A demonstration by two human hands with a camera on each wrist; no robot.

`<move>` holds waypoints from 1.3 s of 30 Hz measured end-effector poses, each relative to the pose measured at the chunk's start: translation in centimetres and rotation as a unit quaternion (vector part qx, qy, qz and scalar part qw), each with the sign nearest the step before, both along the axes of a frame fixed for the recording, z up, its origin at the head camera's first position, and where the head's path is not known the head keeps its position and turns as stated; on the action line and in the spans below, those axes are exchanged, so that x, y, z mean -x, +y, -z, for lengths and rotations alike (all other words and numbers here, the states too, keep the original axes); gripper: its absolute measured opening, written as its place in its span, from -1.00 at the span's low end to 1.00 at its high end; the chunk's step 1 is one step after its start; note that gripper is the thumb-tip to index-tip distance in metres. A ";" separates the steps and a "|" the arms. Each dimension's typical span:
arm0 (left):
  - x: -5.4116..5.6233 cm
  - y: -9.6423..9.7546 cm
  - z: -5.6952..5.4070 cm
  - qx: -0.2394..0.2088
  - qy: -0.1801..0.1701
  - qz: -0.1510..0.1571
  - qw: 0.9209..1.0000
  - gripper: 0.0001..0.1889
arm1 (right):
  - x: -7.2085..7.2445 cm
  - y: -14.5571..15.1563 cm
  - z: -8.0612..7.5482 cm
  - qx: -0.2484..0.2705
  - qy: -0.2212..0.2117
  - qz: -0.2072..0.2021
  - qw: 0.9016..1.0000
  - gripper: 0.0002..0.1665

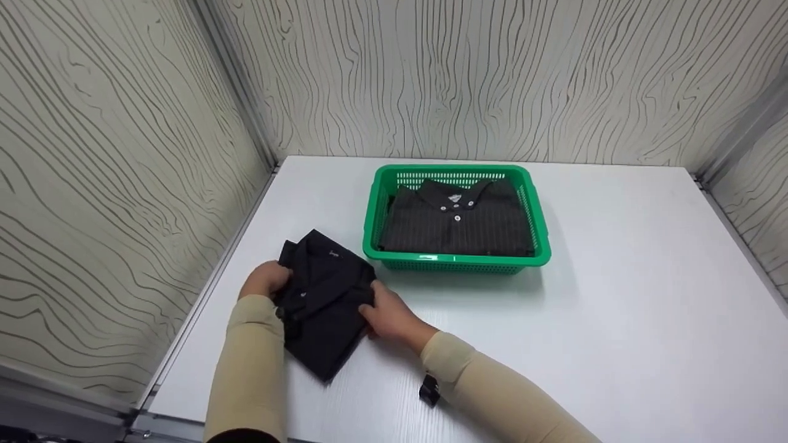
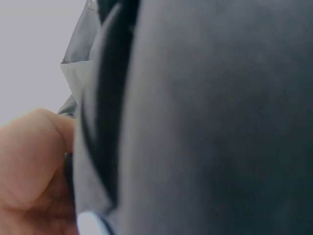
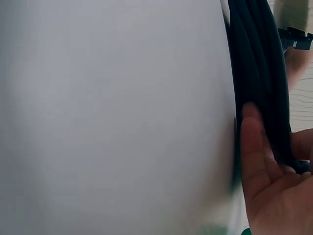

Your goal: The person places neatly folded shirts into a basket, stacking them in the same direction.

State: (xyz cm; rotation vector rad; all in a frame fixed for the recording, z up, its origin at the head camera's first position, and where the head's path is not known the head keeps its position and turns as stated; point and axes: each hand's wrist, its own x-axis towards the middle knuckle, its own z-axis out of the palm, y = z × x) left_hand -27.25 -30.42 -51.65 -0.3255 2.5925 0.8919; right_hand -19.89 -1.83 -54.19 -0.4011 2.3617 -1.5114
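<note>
A folded black shirt (image 1: 329, 332) with a collar and small buttons lies at a slant over the left part of the table. On its left side my left hand (image 1: 266, 278) grips the edge, its fingertips hidden by the cloth. My right hand (image 1: 391, 312) pinches the opposite edge, thumb on top. In the right wrist view the fingers (image 3: 252, 134) reach under the folded layers (image 3: 261, 73). Dark cloth (image 2: 205, 122) fills most of the left wrist view, next to the left thumb (image 2: 36, 152).
Behind and to the right of the black shirt stands a green plastic basket (image 1: 455, 258). A folded dark striped shirt (image 1: 458, 234) lies in it, collar toward the back. The white table (image 1: 640, 295) meets patterned panels (image 1: 480, 80) at the back and sides.
</note>
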 end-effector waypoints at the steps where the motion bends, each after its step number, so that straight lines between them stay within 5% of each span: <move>1: -0.1 -0.1 0.1 -0.001 0.000 0.001 1.000 -0.50 | -0.1 0.0 -0.1 -0.009 0.016 -0.003 1.000 -0.73; 7: -0.1 -0.4 0.4 -0.004 0.014 0.008 1.000 -0.47 | -0.4 0.3 -1.0 -0.032 0.084 -0.015 0.996 -0.85; 15: -0.3 -0.4 0.1 -0.056 0.033 -0.038 0.997 -0.50 | -0.3 0.7 -2.0 -0.051 0.123 -0.028 0.991 -0.85; 19: -0.3 -0.2 0.1 -0.032 0.062 -0.033 0.997 -0.48 | 0.1 1.3 -2.4 -0.048 0.147 -0.035 0.987 -0.86; 32: 0.2 1.3 -1.2 -0.054 0.131 -0.034 0.989 -0.51 | 1.8 4.7 -5.1 0.005 0.151 -0.001 0.989 -0.93; 39: 0.8 2.5 -2.8 -0.078 0.138 -0.024 0.987 -0.48 | 3.0 6.8 -6.6 0.032 0.140 0.022 0.989 -0.92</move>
